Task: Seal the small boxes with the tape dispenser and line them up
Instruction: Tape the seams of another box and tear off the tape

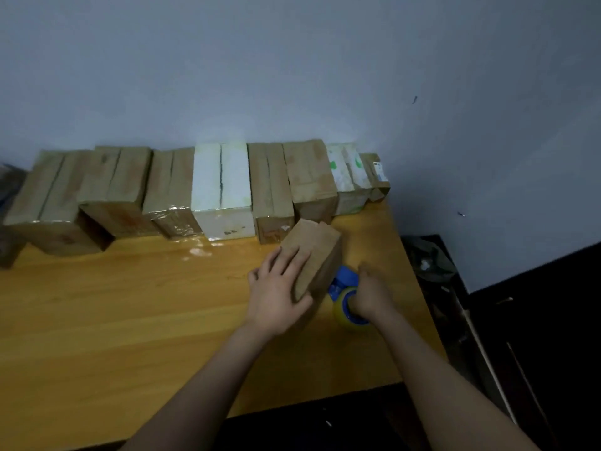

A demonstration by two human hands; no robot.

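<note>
- The left hand (279,294) lies on the brown cardboard box (317,247), with its fingers straight and spread over the box's upper left face. The thumb lies along the box's near edge.
- This box sits on the bench (130,320), right of centre and at an angle to the row behind it. Its far end is just in front of that row.
- The right hand (370,296) has its fingers curled round the blue tape dispenser (346,278) and grips it just right of the box, low against the box's right side.
- A roll of yellowish clear tape (341,309) sits on the dispenser at its near end, close to the bench top.
- I cannot tell whether the dispenser's front edge touches the box.
- The row of boxes (270,187) runs side by side along the far edge of the bench, against the wall (292,76).
- Most are brown. One white box (221,183) stands near the middle of the row.
- A white box with green marks (346,175) stands towards the right end.
- A smaller brown box with a label (375,174) closes the row at the far right.
- Glossy clear tape shows on the near faces of several boxes in the row.
</note>
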